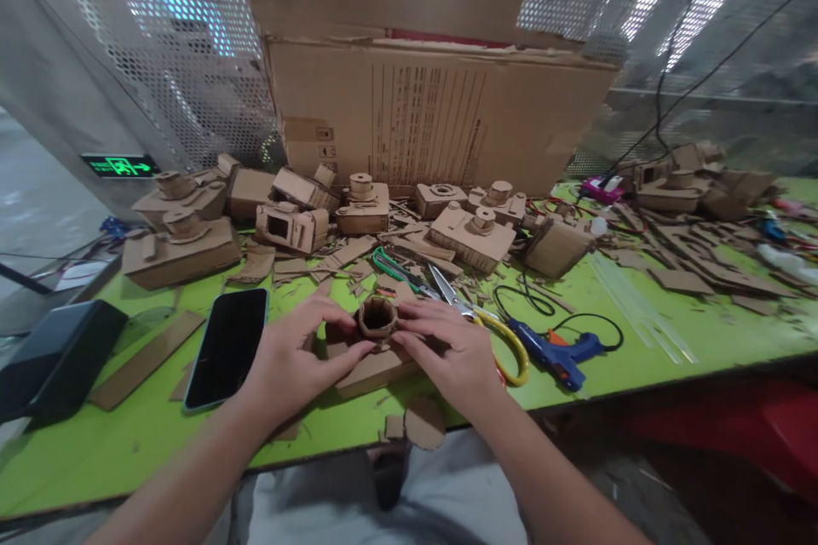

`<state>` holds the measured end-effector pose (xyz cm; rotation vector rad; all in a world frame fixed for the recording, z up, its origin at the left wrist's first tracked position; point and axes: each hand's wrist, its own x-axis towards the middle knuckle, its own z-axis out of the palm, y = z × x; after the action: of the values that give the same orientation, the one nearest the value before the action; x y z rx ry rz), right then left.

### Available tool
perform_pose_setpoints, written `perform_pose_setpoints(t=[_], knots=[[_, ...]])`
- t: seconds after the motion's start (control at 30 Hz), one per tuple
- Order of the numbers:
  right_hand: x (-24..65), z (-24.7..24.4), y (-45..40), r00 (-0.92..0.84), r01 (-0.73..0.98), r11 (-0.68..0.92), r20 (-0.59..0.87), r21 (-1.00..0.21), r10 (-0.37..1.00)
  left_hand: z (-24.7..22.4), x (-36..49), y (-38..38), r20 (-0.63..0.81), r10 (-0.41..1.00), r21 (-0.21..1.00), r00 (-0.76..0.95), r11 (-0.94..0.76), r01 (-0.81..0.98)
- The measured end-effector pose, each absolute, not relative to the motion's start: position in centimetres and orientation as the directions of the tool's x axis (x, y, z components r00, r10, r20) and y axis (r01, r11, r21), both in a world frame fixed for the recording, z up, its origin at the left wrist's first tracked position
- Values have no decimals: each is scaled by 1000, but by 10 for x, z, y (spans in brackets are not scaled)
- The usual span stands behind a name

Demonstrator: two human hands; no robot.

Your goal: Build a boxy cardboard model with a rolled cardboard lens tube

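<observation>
A short cardboard tube [377, 319] stands upright on a flat cardboard box [371, 373] at the table's front edge. My left hand [307, 349] grips the tube from the left, index finger and thumb against its wall. From the right, my right hand [451, 349] presses its fingertips to the tube's other side. Both hands partly cover the box. A round cardboard disc [425, 423] and a small cardboard square [394, 427] lie in front of the box at the edge. Scissors with yellow handles [521, 351] lie just beyond my right hand.
A blue glue gun [562, 351] with a looped cable and clear glue sticks [639, 306] lie to the right. A black phone [227, 347] is left. Behind are a green box cutter [400, 268], cardboard scraps, several cardboard camera models [473, 237] and a large carton [440, 115].
</observation>
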<state>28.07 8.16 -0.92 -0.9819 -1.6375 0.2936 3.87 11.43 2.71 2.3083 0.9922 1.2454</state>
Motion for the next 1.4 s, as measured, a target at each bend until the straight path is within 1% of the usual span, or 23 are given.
perform_pose_setpoints(t=[0.17,0.4,0.73,0.87,1.07,1.4], knots=[[279,-11,81,-1,530,607,715,-592,699,26,40,114,620,680,549,392,-733,402],[277,-8,78,-24,585,597,724,-549,690,20,43,114,635,677,554,372,-735,391],[275,-8,76,-18,576,609,736,-546,677,18,48,114,600,731,619,325,-682,389],[275,-7,76,-43,574,626,743,-529,668,19,49,113,578,743,613,337,-668,422],[277,-6,75,-80,571,627,725,-529,685,20,50,114,550,773,663,316,-634,397],[277,-7,74,-86,567,633,726,-527,682,21,52,113,543,784,643,300,-619,451]])
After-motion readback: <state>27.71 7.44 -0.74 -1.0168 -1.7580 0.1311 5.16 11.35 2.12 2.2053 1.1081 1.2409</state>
